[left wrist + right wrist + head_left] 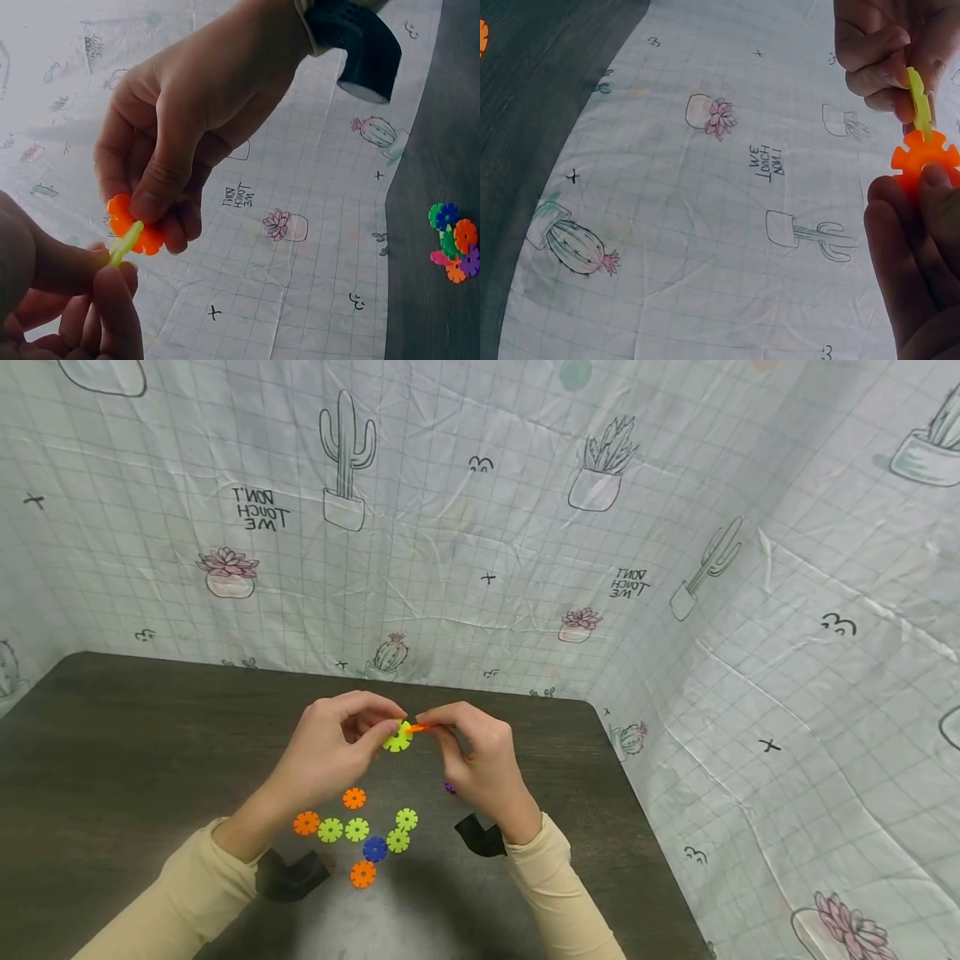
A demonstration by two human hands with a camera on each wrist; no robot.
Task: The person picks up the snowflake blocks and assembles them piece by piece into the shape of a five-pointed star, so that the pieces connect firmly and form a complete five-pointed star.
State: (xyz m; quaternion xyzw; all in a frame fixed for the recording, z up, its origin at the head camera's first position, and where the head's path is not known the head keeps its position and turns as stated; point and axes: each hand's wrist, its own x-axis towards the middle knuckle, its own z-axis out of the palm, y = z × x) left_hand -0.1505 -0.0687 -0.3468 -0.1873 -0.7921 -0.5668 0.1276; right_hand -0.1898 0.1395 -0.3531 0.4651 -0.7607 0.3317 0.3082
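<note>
Above the table, my left hand (333,739) pinches a yellow-green notched disc (397,737) between thumb and fingers. Facing it, my right hand (483,760) pinches an orange notched disc (919,159), seen almost edge-on in the head view. Both wrist views show the two discs meeting edge to edge, roughly crosswise; how deep their slots sit in each other cannot be told. Below the hands lie loose discs: orange (306,823), yellow-green (330,830) and blue (375,849) among them. The right hand partly hides a purple disc (449,787).
A dark wooden table (172,735) stands against a hanging cloth (465,543) printed with cacti, which also runs along the right side. Several mixed-colour discs (456,244) lie in a cluster in the left wrist view. Each wrist carries a black camera mount (480,837).
</note>
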